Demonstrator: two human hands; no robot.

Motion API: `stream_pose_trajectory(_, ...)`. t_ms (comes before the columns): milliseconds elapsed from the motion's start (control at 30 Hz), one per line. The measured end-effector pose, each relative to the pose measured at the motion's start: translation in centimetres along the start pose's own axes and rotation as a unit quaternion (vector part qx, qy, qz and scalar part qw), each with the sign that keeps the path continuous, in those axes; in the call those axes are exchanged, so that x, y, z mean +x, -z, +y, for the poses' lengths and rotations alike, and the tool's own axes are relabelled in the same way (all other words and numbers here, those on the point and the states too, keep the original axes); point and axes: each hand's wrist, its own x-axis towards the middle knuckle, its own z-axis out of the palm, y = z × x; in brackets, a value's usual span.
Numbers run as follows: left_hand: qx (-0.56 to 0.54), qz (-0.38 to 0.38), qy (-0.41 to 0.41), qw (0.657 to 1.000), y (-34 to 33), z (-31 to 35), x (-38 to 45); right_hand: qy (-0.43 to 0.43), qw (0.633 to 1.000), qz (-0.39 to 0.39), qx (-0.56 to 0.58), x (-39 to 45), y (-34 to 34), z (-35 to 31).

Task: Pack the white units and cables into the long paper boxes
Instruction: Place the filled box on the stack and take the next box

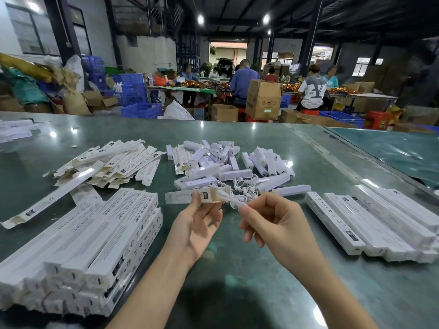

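Right hand (270, 224) pinches a limp coiled white cable (234, 200) at its bundle; likely light, floppy, so grip the coil. Left hand (197, 219) clamps the long white paper box (187, 197) near its open brown flap, thin, probably crushable. Past the fingertips: loose white plastic units (228, 162).

A glossy green table (237, 269) fills the foreground, ceiling lights glinting off it. Beyond its far edge, blue plastic crates (133, 91) stack up beside open cardboard cartons (263, 98). Further back, seated workers (311, 90) crowd long benches (red stools (376, 119) dotted nearby), and a bright doorway (226, 53) glows behind them.
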Motion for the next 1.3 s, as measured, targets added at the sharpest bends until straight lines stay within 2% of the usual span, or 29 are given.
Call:
stream_pose_trajectory(133,0.003,0.015,0.001,1.0,0.0,0.0,0.1,-0.006,0.994,0.023,-0.106,0.1,0.2,0.9)
stream_pose_trajectory(400,0.054,-0.008,-0.015,0.998,-0.3,-0.8,-0.2,0.011,0.979,0.091,-0.183,0.0,-0.3,2.2)
stream_pose_trajectory(533,0.083,-0.039,-0.021,0.996,-0.5,-1.5,-0.5,0.002,0.981,0.111,-0.16,0.0,-0.7,2.8)
stream_pose_trajectory(800,0.126,-0.067,-0.032,0.989,-0.9,-2.7,-1.1,-0.052,0.986,0.155,-0.026,0.2,-0.8,3.1)
stream_pose_trajectory(1100,0.139,-0.059,-0.033,0.988,-0.7,-2.6,-1.4,-0.066,0.987,0.143,-0.017,0.4,-0.5,3.4)
stream_pose_trajectory(1300,0.146,-0.057,-0.017,0.988,-0.8,-2.7,-1.7,-0.036,0.989,0.125,-0.066,0.3,-0.4,3.3)
